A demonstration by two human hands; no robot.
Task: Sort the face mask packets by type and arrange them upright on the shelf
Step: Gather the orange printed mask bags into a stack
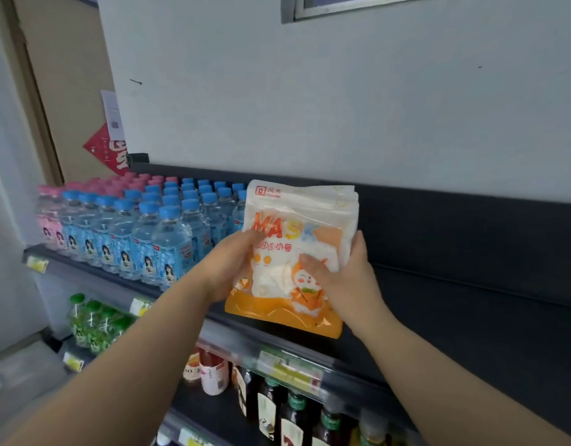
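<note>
Both hands (232,265) (348,281) grip stacked mask packets (297,220), hiding rear packets.

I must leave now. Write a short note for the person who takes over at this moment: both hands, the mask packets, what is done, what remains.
Left hand: grips the left edge of the stack of orange-and-white plastic mask packets.
Right hand: grips its right side, thumb on the front.
Stack: upright, bottom edge at the front of the dark top shelf, right of the blue-capped water bottles.
Done: one type gathered.
Left: set it standing and release. Other types are not in view.
</note>
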